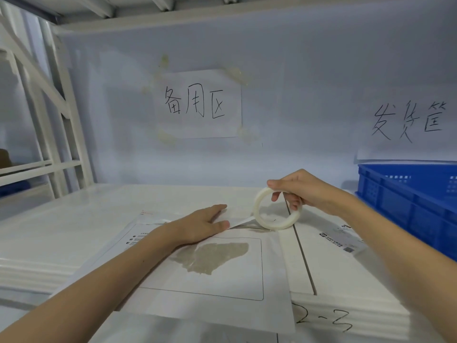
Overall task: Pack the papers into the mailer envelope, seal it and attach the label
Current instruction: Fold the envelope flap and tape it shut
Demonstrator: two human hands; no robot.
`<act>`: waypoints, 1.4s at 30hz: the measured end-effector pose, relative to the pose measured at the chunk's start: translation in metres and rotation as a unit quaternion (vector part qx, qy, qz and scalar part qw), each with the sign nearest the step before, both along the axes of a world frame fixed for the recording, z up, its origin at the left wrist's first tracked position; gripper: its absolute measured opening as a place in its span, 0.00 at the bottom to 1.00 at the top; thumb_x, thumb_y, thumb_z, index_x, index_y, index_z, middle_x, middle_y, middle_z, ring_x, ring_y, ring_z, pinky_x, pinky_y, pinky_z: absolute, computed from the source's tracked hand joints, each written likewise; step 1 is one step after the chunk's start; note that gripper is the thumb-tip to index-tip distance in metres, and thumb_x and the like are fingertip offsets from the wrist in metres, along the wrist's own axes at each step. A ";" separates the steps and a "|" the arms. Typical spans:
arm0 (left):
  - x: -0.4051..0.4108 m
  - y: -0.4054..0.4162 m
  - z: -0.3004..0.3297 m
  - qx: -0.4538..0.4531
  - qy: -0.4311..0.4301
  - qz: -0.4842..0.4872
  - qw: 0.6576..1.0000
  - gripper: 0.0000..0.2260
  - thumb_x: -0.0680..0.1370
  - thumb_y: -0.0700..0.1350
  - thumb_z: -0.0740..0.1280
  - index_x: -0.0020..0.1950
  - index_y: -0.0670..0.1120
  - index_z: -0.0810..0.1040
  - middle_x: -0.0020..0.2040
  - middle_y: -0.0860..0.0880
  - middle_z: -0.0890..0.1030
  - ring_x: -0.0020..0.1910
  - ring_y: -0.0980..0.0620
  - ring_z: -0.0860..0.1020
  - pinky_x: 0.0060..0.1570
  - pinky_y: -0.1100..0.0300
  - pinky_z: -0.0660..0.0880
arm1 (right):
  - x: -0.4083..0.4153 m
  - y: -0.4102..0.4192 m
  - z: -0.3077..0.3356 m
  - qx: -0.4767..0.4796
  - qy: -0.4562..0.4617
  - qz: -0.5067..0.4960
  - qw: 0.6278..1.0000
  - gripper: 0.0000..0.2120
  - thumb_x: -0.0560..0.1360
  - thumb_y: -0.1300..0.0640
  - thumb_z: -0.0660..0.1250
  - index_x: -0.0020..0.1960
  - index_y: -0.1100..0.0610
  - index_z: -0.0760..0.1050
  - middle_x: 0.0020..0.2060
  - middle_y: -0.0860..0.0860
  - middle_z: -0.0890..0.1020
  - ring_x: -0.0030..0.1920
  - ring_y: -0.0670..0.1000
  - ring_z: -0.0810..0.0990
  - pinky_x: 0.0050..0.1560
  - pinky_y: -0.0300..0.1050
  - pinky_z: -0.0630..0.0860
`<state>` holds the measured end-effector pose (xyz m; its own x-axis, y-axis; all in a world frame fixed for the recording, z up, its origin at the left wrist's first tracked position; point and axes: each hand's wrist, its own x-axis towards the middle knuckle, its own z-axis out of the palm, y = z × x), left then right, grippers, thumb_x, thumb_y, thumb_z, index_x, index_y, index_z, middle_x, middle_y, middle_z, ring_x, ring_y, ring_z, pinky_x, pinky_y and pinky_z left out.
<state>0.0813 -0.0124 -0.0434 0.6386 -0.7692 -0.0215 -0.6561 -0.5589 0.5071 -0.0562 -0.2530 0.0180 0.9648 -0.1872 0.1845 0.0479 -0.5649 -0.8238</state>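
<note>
On the white shelf (74, 231), the envelope (210, 280) is pressed flat by the open left hand (202, 226) while a tape roll (274, 209) is gripped by the right hand (299, 191).

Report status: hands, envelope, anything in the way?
Left hand flat on mailer envelope. Right hand holds tape roll, strip drawn to envelope. Nothing in the way.

We see a blue slatted plastic crate (410, 209) at the right of the white surface (74, 233). Two handwritten white paper signs (197, 105) hang on the wall behind.
</note>
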 end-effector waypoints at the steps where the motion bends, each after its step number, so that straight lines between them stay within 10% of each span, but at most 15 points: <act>1: 0.000 -0.001 0.003 0.018 -0.002 -0.004 1.000 0.29 0.81 0.59 0.58 0.79 0.56 0.54 0.79 0.54 0.58 0.77 0.53 0.59 0.74 0.57 0.55 | 0.000 -0.002 -0.002 0.006 -0.002 0.001 1.000 0.23 0.74 0.42 0.69 0.41 0.63 0.83 0.23 0.51 0.65 0.26 0.52 0.66 0.41 0.50 0.65; 9: -0.014 -0.032 0.012 0.015 0.028 -0.024 0.999 0.32 0.79 0.38 0.55 0.80 0.54 0.47 0.80 0.48 0.55 0.78 0.49 0.56 0.75 0.55 0.54 | -0.001 0.002 -0.016 0.100 -0.008 -0.008 0.995 0.22 0.73 0.41 0.69 0.36 0.61 0.78 0.23 0.51 0.64 0.25 0.52 0.70 0.45 0.51 0.75; 14: -0.018 -0.040 -0.001 -0.031 0.046 -0.019 0.998 0.30 0.81 0.64 0.50 0.80 0.55 0.47 0.80 0.55 0.55 0.78 0.53 0.55 0.74 0.57 0.51 | -0.004 0.006 -0.015 0.136 -0.010 -0.031 0.990 0.22 0.74 0.43 0.69 0.33 0.60 0.72 0.21 0.49 0.60 0.21 0.49 0.60 0.34 0.44 0.77; 26: -0.010 -0.054 0.008 0.106 -0.016 0.005 0.994 0.34 0.80 0.62 0.56 0.80 0.55 0.42 0.81 0.50 0.43 0.80 0.49 0.45 0.76 0.46 0.46 | -0.020 -0.004 0.000 0.005 -0.036 -0.072 0.997 0.22 0.75 0.50 0.71 0.40 0.71 0.80 0.17 0.43 0.66 0.21 0.47 0.60 0.26 0.40 0.59; 33: -0.032 -0.063 0.003 -0.020 0.026 -0.050 0.998 0.29 0.81 0.41 0.54 0.80 0.53 0.47 0.81 0.52 0.51 0.79 0.53 0.51 0.72 0.61 0.48 | -0.016 -0.007 -0.005 0.017 -0.042 -0.078 0.996 0.23 0.73 0.46 0.72 0.39 0.69 0.81 0.20 0.47 0.63 0.24 0.49 0.59 0.28 0.42 0.59; 42: -0.028 -0.073 -0.006 0.008 -0.018 -0.033 0.999 0.33 0.80 0.64 0.52 0.80 0.52 0.46 0.81 0.55 0.50 0.79 0.53 0.52 0.77 0.51 0.51 | -0.019 -0.007 -0.005 0.027 -0.046 -0.042 0.998 0.19 0.73 0.44 0.72 0.29 0.55 0.82 0.31 0.58 0.69 0.30 0.53 0.63 0.32 0.44 0.62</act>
